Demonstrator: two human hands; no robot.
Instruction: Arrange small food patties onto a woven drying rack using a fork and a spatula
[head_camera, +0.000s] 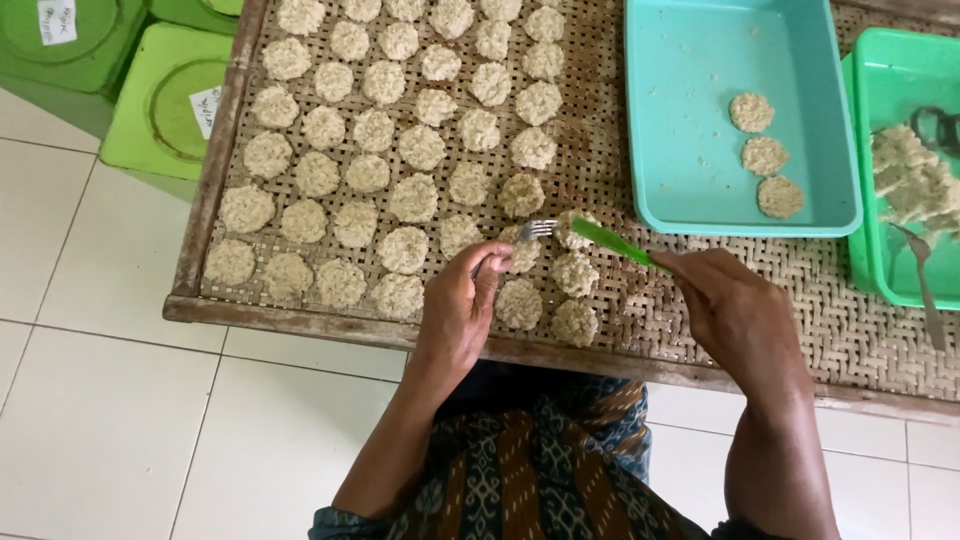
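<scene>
My left hand (462, 310) holds a metal fork (535, 230) whose tines touch a pale round rice patty (572, 230) on the woven bamboo tray (620, 170). My right hand (735, 305) grips a green spatula (610, 243) whose tip lies against the same patty. Several rows of similar round patties (400, 150) cover the left part of the tray.
A turquoise plastic tray (690, 110) holds three patties. At the right, a green tub (880, 80) contains sticky rice mass and a spoon (925, 285). Green stools (165, 100) stand at the upper left on the white tiled floor.
</scene>
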